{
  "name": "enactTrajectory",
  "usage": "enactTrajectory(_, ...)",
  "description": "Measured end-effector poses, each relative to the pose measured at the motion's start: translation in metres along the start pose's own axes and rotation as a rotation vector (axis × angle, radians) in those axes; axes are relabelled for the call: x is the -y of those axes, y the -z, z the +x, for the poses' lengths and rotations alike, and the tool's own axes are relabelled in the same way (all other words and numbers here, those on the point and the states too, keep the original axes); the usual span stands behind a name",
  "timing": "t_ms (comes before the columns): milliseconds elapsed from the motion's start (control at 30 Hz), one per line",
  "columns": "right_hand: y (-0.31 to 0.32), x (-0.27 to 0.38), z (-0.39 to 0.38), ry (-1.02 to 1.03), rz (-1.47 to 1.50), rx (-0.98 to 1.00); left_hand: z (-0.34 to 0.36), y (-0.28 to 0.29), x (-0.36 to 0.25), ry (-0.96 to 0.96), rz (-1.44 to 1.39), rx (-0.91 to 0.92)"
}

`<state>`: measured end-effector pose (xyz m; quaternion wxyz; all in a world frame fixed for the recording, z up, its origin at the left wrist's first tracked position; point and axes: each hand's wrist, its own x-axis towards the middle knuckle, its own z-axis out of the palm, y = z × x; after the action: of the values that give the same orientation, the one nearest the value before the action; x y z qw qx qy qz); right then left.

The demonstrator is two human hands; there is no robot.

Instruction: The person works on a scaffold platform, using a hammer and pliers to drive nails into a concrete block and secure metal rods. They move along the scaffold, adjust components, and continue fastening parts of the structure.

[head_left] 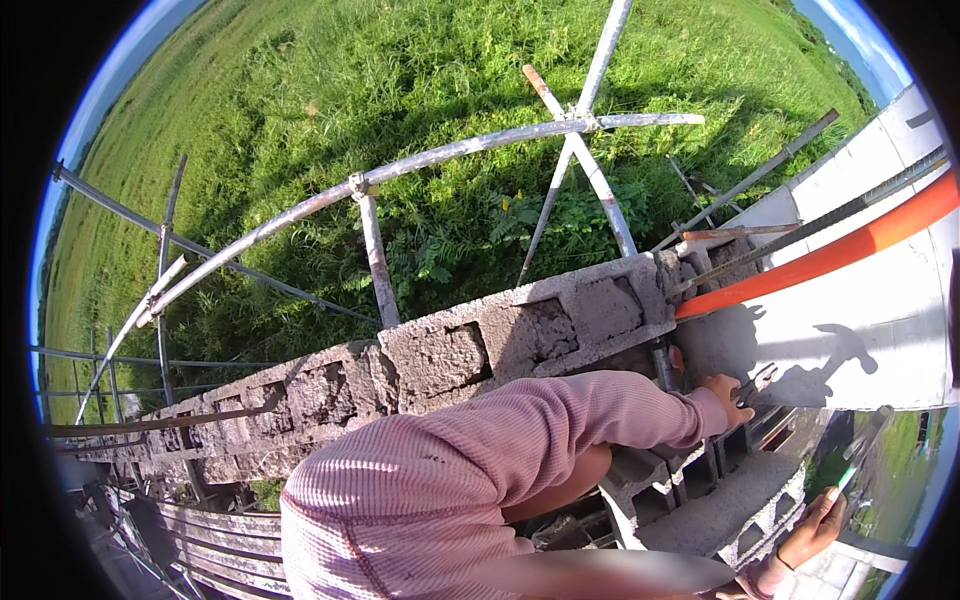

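Note:
My left arm, in a ribbed pink sleeve, reaches across to the right. At its end my left hand (pixel 726 398) is closed with bent fingers beside the pale wall (pixel 810 300); what they hold, if anything, is too small to name. Lower right, my right hand (pixel 815 527) grips the handle of a hammer (pixel 866 445), raised and tilted up to the right. Its head is hard to make out, but a hammer-shaped shadow falls on the wall. Hollow concrete blocks (pixel 715 505) lie below and between my two hands.
A row of hollow blocks (pixel 430 365), some cells filled with mortar, runs leftward. Beyond it stand scaffold pipes (pixel 470 150) over green grass. An orange tube (pixel 830 250) and a steel bar (pixel 800 243) cross at the right. Slatted boards (pixel 225 545) lie lower left.

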<state>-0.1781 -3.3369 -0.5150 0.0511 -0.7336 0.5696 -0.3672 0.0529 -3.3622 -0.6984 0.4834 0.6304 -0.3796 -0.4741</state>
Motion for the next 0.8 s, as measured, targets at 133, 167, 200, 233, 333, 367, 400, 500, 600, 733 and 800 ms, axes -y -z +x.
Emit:
enactTrajectory(133,0.017,-0.04,-0.057,0.045,-0.186,0.035,-0.006,0.009,0.003,-0.029,-0.035,0.027)
enactTrajectory(167,0.023,-0.049,-0.072,0.006,-0.214,0.058,-0.007,0.012,0.005,-0.016,-0.028,0.03)
enactTrajectory(200,0.026,-0.058,-0.083,-0.019,-0.252,0.082,-0.009,0.014,0.007,-0.003,-0.019,0.03)
enactTrajectory(233,0.027,-0.067,-0.095,-0.04,-0.281,0.104,-0.011,0.017,0.01,0.001,0.01,0.051)
enactTrajectory(333,0.035,-0.089,-0.126,-0.097,-0.368,0.164,-0.017,0.02,0.017,0.002,0.068,0.024)
enactTrajectory(367,0.041,-0.093,-0.135,-0.115,-0.396,0.176,-0.019,0.02,0.019,0.008,0.088,0.044)
enactTrajectory(400,0.041,-0.096,-0.141,-0.131,-0.421,0.188,-0.02,0.021,0.021,0.012,0.11,0.064)
enactTrajectory(500,0.032,-0.1,-0.152,-0.137,-0.483,0.227,-0.022,0.022,0.023,0.053,0.151,0.139)
enactTrajectory(600,-0.001,-0.107,-0.142,-0.033,-0.497,0.275,-0.026,0.027,0.028,0.093,0.227,0.133)
enactTrajectory(733,-0.041,-0.108,-0.12,0.119,-0.537,0.283,-0.025,0.049,0.05,0.043,0.249,0.307)
enactTrajectory(800,-0.061,-0.101,-0.11,0.165,-0.553,0.264,-0.02,0.059,0.065,-0.079,0.41,0.273)
